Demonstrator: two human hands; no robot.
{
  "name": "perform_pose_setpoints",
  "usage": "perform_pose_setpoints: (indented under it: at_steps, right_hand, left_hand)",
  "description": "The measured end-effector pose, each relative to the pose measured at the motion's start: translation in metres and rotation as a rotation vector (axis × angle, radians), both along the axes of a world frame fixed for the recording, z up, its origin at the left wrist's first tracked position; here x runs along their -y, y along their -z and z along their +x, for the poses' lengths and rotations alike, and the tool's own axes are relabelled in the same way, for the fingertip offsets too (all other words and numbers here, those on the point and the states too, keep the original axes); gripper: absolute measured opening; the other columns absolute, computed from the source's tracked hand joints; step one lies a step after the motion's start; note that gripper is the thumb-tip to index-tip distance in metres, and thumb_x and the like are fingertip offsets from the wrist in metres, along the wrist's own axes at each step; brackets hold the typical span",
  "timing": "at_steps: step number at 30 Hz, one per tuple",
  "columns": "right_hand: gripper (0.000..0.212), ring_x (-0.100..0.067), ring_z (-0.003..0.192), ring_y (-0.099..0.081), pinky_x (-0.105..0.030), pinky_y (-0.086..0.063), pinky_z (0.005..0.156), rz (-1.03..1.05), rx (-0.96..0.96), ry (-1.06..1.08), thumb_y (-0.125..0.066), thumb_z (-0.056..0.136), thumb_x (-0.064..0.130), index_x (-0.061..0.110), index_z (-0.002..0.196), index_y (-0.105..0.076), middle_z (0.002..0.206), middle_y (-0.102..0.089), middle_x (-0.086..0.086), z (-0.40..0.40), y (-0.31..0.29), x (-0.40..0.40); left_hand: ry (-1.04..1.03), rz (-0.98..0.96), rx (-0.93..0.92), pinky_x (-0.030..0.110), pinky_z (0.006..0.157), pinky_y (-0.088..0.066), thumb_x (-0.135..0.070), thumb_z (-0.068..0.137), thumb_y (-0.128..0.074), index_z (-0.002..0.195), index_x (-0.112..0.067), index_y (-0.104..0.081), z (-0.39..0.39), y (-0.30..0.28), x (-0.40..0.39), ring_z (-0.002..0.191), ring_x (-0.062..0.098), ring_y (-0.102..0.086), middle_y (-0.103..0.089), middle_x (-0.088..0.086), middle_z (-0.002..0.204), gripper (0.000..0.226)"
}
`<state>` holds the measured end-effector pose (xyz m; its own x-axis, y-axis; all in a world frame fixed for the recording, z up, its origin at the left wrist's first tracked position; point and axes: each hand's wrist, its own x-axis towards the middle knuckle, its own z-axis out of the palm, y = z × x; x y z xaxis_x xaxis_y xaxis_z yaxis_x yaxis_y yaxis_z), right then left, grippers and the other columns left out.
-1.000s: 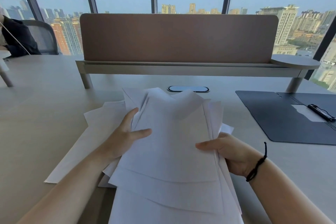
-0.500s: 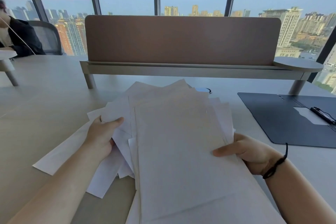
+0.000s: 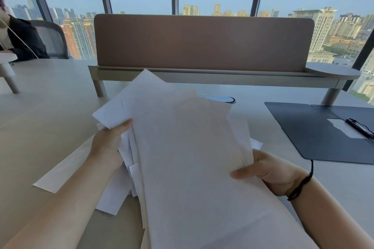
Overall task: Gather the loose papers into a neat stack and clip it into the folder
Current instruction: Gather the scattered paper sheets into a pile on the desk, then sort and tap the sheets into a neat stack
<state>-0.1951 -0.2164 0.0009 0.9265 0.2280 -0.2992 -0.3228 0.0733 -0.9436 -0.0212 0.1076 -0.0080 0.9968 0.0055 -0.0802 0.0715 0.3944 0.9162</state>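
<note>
A loose, fanned bundle of white papers (image 3: 188,153) is lifted off the table and tilted up toward me. My left hand (image 3: 109,143) grips its left edge, thumb on top of the sheets. My right hand (image 3: 269,172) holds the right edge, thumb pressed on the top sheet, a black cord on the wrist. A few more sheets (image 3: 66,170) lie flat on the table under my left forearm. The dark folder (image 3: 315,137) lies open at the right, with a black clip (image 3: 359,127) and a white slip on it.
A brown desk divider (image 3: 202,42) on a raised shelf spans the far side of the table. An oval cable port (image 3: 220,99) shows just behind the papers. Another person sits in a chair at far left (image 3: 20,40). Windows stand behind.
The bundle has been raised and tilted further up. My left hand moved from lying on the papers to gripping their left edge. The right hand keeps its hold.
</note>
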Motion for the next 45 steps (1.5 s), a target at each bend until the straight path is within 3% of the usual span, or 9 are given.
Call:
perform_pose_setpoints:
  at_steps: [11,17,21,24,27,31,35,39,45]
  right_hand:
    - [0.03,-0.036,0.08,-0.076,-0.045,-0.064,0.07,-0.008,0.012,0.417,-0.06,0.087,-0.01,-0.007,0.116,-0.067,0.108,-0.075,-0.026,0.008,0.001,0.01]
    - [0.027,-0.046,0.098,-0.071,-0.057,-0.056,0.09,-0.215,0.037,0.525,-0.062,0.089,-0.009,-0.003,0.114,-0.068,0.108,-0.075,-0.025,0.013,0.005,0.007]
    - [0.027,-0.042,0.091,-0.073,-0.045,-0.059,0.078,-0.285,0.069,0.577,-0.064,0.088,-0.009,0.0,0.113,-0.068,0.105,-0.076,-0.023,0.015,0.006,0.008]
    - [0.028,-0.035,0.081,-0.072,-0.039,-0.06,0.07,-0.272,0.076,0.59,-0.063,0.088,-0.011,0.0,0.113,-0.068,0.102,-0.076,-0.021,0.016,0.008,0.009]
    - [0.032,-0.036,0.084,-0.074,-0.043,-0.061,0.074,-0.217,0.089,0.561,-0.063,0.087,-0.012,-0.001,0.116,-0.067,0.105,-0.077,-0.021,0.016,0.009,0.005]
    - [0.035,-0.039,0.097,-0.074,-0.049,-0.061,0.084,-0.149,0.111,0.492,-0.061,0.088,-0.014,-0.002,0.121,-0.065,0.109,-0.077,-0.019,0.016,0.01,-0.005]
    - [0.037,-0.04,0.103,-0.072,-0.047,-0.062,0.083,-0.053,0.122,0.416,-0.057,0.089,-0.015,0.0,0.122,-0.064,0.116,-0.074,-0.021,0.013,0.005,-0.008]
    - [0.035,-0.043,0.099,-0.073,-0.049,-0.062,0.081,-0.046,0.134,0.358,-0.057,0.088,-0.012,-0.001,0.12,-0.067,0.115,-0.073,-0.026,0.011,0.0,-0.011]
    - [0.038,-0.025,0.071,-0.077,-0.032,-0.06,0.057,0.12,0.015,0.45,-0.049,0.102,0.042,0.014,0.111,-0.073,0.093,-0.08,-0.011,0.014,-0.006,-0.02]
  left_hand:
    - [-0.528,-0.18,-0.072,0.035,0.08,-0.059,-0.016,0.083,-0.077,0.089,-0.013,-0.064,0.004,-0.019,-0.033,0.086,0.013,-0.072,-0.072,-0.007,0.096,0.014]
    - [-0.16,-0.542,0.011,0.038,0.099,-0.054,-0.022,0.1,-0.055,0.133,-0.016,-0.063,0.007,-0.023,-0.048,0.108,0.015,-0.072,-0.074,-0.001,0.121,0.035]
    - [-0.006,-0.726,0.003,0.032,0.1,-0.052,-0.017,0.048,-0.093,0.12,-0.017,-0.069,0.01,-0.021,-0.054,0.1,0.01,-0.073,-0.075,-0.006,0.096,0.076]
    - [0.018,-0.733,-0.037,0.029,0.099,-0.053,-0.014,0.022,-0.098,0.125,-0.019,-0.068,0.017,-0.015,-0.06,0.099,0.009,-0.074,-0.076,-0.009,0.107,0.108]
    - [0.138,-0.535,-0.097,0.027,0.076,-0.062,-0.022,0.032,-0.101,0.144,-0.017,-0.054,0.004,-0.023,-0.045,0.096,0.01,-0.074,-0.075,-0.002,0.112,0.121]
    - [0.104,-0.179,-0.108,0.013,0.039,-0.048,-0.018,0.102,-0.049,0.149,-0.002,-0.039,-0.017,-0.023,0.002,0.038,0.0,-0.061,-0.067,-0.006,0.049,0.051]
    - [0.205,0.234,0.025,0.025,0.059,-0.06,-0.001,0.091,-0.064,0.114,-0.002,-0.07,-0.03,-0.004,0.027,0.068,0.014,-0.076,-0.076,0.014,0.104,0.023]
    - [0.233,0.478,0.143,0.047,0.092,-0.058,-0.001,0.082,-0.077,0.105,-0.015,-0.075,-0.04,0.003,0.04,0.096,0.027,-0.075,-0.08,0.005,0.101,0.027]
    - [0.051,0.743,0.247,0.035,0.068,-0.051,-0.011,0.086,-0.072,0.094,-0.011,-0.071,-0.041,0.011,0.054,0.076,0.029,-0.069,-0.075,0.012,0.084,0.008]
